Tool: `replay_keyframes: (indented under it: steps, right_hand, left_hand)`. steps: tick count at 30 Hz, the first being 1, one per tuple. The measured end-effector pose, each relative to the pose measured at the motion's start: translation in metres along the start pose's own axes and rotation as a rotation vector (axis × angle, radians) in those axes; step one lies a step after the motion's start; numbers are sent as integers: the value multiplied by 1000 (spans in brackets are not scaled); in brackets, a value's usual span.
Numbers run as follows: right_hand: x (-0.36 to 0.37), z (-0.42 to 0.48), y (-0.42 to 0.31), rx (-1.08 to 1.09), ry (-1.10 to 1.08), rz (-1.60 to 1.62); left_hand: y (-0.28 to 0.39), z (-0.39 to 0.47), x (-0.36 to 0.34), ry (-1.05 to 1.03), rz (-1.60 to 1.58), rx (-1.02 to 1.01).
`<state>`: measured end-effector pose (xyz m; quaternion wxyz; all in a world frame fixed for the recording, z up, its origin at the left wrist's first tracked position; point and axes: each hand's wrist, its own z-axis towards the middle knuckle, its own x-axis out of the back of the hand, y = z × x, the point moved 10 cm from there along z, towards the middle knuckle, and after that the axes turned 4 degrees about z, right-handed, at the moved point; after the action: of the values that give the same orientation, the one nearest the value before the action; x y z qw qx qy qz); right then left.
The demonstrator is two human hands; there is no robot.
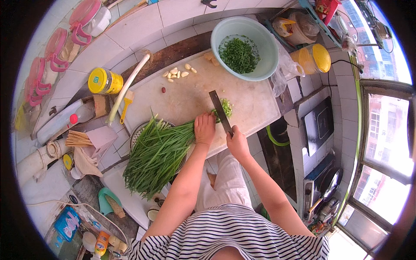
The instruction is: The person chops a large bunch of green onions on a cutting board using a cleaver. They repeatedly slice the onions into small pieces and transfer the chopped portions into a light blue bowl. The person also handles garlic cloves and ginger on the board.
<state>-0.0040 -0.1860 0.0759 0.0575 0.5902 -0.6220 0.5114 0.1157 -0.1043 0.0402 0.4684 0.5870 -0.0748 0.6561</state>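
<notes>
My left hand [205, 127] presses a large bunch of green chives [162, 149] against a pale cutting board [191, 94]. In my right hand [238, 143] is the handle of a kitchen knife [221, 112], its dark blade beside my left fingertips at the bunch's cut end. Small chopped pieces [227, 108] lie just beyond the blade. At the board's far right stands a light blue basin [273, 61] holding chopped greens [240, 54]. Several peeled garlic cloves [177, 72] and a small red date-like item [163, 90] rest on the board. The bunch's leaves spread over a perforated metal colander [135, 138].
Left of the board are a leek [131, 83], a yellow-handled brush [126, 105] and a yellow-lidded jar [105, 80]. A plastic bag [281, 73] hangs beside the basin. Another yellow-lidded container [310, 58] stands at right. A frying pan [330, 185] sits farther right.
</notes>
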Motion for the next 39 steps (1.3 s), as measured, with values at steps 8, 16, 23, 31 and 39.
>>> replay_keyframes:
  steps: [8, 16, 23, 31, 39]
  right_hand:
    - [-10, 24, -4, -30, 38, -2]
    - [3, 2, 6, -12, 63, 142]
    - [-4, -11, 3, 10, 45, 15]
    - [1, -2, 9, -36, -25, 20]
    - [-1, 21, 3, 96, -40, -7]
  left_hand:
    - [2, 0, -3, -88, -2, 34]
    - [-1, 2, 0, -45, -1, 39]
    - [0, 2, 3, 31, -11, 20]
    - [0, 3, 2, -7, -10, 28]
    - [1, 2, 1, -20, -7, 33]
